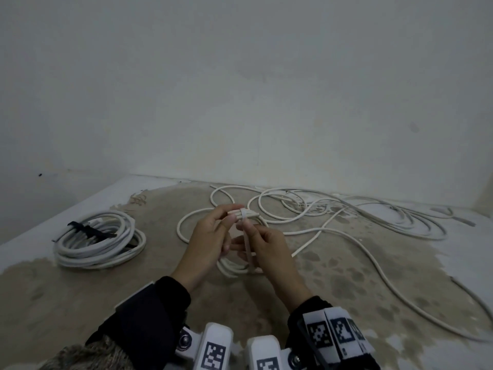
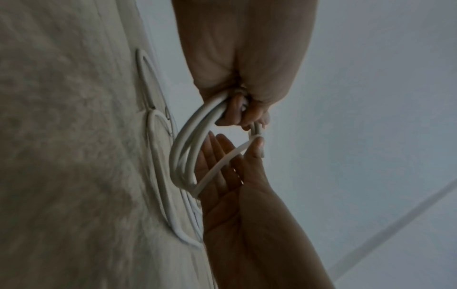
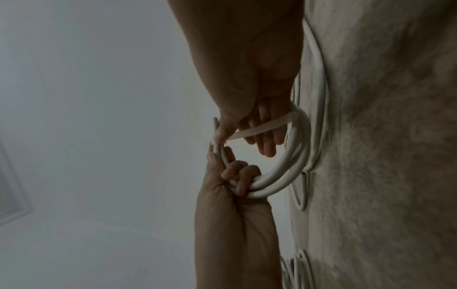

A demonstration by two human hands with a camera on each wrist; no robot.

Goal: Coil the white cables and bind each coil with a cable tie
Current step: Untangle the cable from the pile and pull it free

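A small coil of white cable [image 1: 234,265] is lifted off the mat between both hands. My left hand [image 1: 229,217] grips the top of the coil, fingers curled round its strands; the left wrist view shows that grip [image 2: 235,111] on the coil [image 2: 183,148]. A white cable tie [image 1: 243,213] is looped over the strands beside that grip. Its strap [image 1: 248,249] hangs down across my right hand [image 1: 249,228], which pinches it under the thumb. In the right wrist view the tie strap [image 3: 259,127] runs from the thumb to the coil [image 3: 291,162].
A larger white coil [image 1: 98,241] bound with a black tie [image 1: 88,231] lies on the mat [image 1: 80,303] at the left. Loose white cables [image 1: 346,217] sprawl over the middle and right, up to the wall [image 1: 240,102].
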